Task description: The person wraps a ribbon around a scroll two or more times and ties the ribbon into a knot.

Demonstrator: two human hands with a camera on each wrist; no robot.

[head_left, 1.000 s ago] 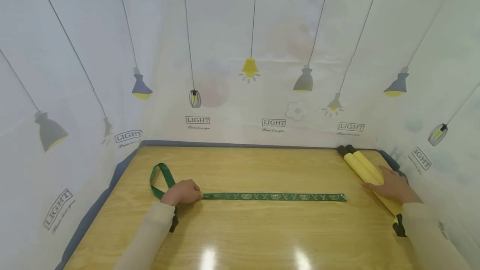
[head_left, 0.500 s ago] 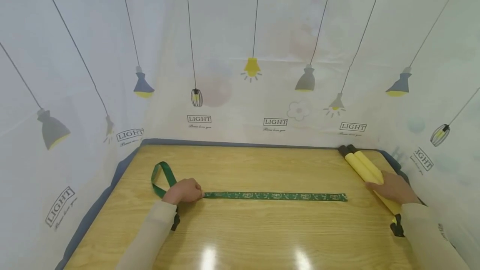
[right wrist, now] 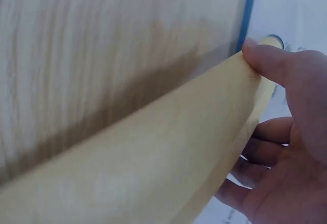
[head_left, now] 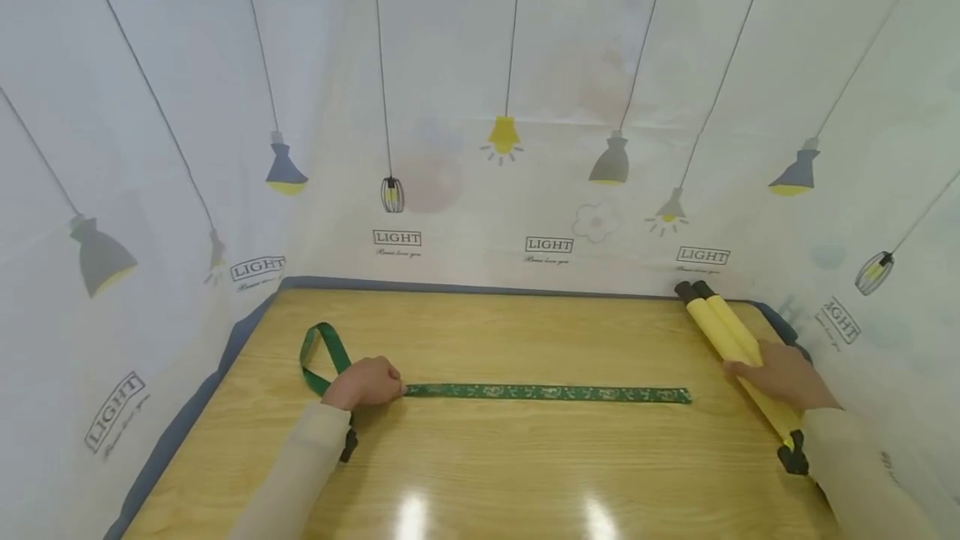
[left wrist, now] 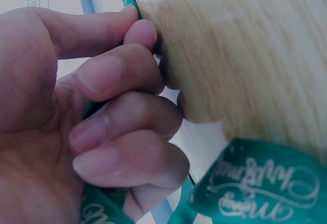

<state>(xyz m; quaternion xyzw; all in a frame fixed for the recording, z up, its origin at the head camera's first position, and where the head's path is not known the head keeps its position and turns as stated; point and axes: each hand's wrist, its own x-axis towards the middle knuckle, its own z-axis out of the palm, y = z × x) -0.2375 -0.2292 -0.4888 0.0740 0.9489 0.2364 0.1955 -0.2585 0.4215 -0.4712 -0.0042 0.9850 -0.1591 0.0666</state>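
My left hand (head_left: 367,383) pinches a green ribbon (head_left: 547,392) between thumb and forefinger, the other fingers curled in toward the palm. Printed with pale lettering and figures, the ribbon runs straight and flat to the right across the table. Its other end makes a loop (head_left: 339,347) behind the left wrist, and a lettered stretch (left wrist: 265,183) shows large in the left wrist view. At the right, my right hand (head_left: 783,373) grips a yellow double roll with black ends (head_left: 723,332), thumb on the near side, fingers behind it. A shadow falls on the table beside the roll.
The wooden table (head_left: 525,465) is bordered at the back and sides by a dark blue edge (head_left: 465,287). White sheeting (head_left: 450,40) printed with hanging lamps stands close behind it and on both sides. Something dark (head_left: 780,325) lies at the back right corner.
The far black ends of the yellow roll have risen slightly against the back edge, with my right hand gripping it. My left hand and the ribbon stay in place.
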